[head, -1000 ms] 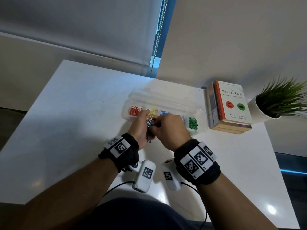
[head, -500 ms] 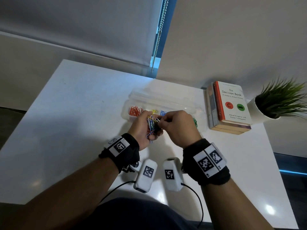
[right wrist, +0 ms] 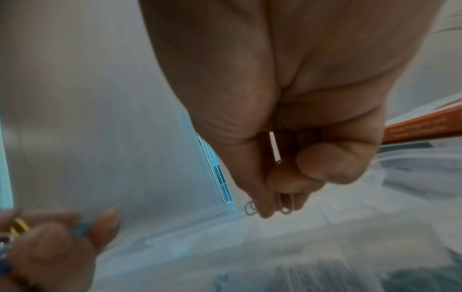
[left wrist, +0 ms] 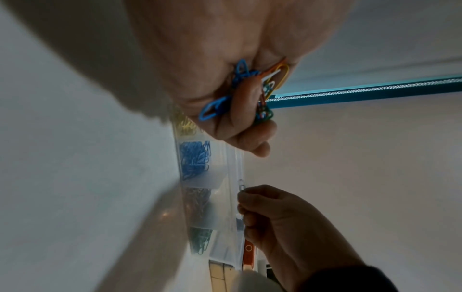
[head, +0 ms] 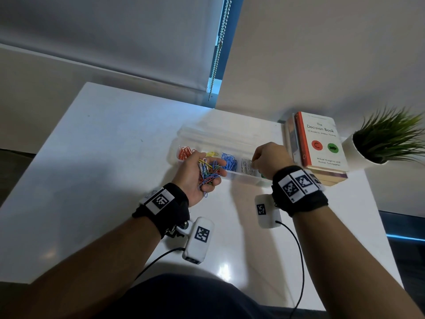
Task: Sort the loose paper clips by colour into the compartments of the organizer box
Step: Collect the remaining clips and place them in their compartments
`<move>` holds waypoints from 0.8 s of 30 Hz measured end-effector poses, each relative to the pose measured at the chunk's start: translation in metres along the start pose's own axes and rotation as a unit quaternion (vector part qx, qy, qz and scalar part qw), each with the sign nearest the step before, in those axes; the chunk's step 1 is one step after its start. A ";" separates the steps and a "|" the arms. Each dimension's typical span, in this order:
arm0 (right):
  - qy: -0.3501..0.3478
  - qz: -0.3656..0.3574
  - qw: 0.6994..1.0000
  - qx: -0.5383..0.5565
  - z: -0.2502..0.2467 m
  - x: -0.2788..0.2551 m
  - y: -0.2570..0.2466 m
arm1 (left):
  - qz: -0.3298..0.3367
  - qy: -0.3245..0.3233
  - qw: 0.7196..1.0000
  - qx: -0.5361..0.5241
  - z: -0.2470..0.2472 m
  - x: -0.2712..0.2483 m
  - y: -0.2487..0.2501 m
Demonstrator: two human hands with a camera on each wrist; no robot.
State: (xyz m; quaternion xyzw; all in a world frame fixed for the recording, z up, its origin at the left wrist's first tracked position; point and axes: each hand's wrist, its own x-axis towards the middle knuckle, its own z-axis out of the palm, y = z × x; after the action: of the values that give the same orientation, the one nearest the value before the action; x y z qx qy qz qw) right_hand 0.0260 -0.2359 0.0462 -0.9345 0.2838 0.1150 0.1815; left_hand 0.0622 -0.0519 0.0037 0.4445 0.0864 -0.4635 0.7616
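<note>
The clear organizer box [head: 243,178] lies open on the white table, its compartments holding red [head: 184,153], yellow [head: 211,154], blue [head: 229,160], silver [head: 246,167] and green clips. My left hand [head: 202,173] is cupped palm up just in front of the box and holds a bunch of mixed-colour paper clips [head: 209,171] [left wrist: 252,92]. My right hand [head: 268,157] hovers over the silver compartment and pinches silver clips [right wrist: 285,203] between thumb and fingertips. Most of the green compartment is hidden behind the right wrist.
A stack of books [head: 319,143] with an orange-spined one on top lies right of the box. A potted green plant [head: 388,139] stands at the far right. A blind's bead chain [head: 218,49] hangs behind the table. Bare table surface lies to the left.
My right hand has left the bunch in the left palm and moved right over the silver compartment, carrying silver clips. The left hand has opened out a little, showing the bunch.
</note>
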 end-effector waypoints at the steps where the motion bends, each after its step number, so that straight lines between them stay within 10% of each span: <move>1: -0.005 0.001 1.000 -0.013 0.003 0.003 -0.001 | 0.000 0.000 1.000 0.001 0.000 0.000 0.000; 13: 0.065 -0.096 0.988 0.102 -0.006 -0.022 -0.007 | -0.009 -0.016 1.000 0.023 0.001 -0.001 0.001; 24: -0.077 -0.192 0.971 0.120 0.005 -0.039 -0.037 | 0.000 -0.041 0.996 0.079 0.008 -0.004 0.000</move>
State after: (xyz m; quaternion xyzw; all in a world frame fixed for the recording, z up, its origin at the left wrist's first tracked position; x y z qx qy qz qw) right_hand 0.0148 -0.1860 0.0642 -0.9312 0.0954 0.1149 0.3325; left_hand 0.0576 -0.0553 0.0107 0.4839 0.0179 -0.4865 0.7272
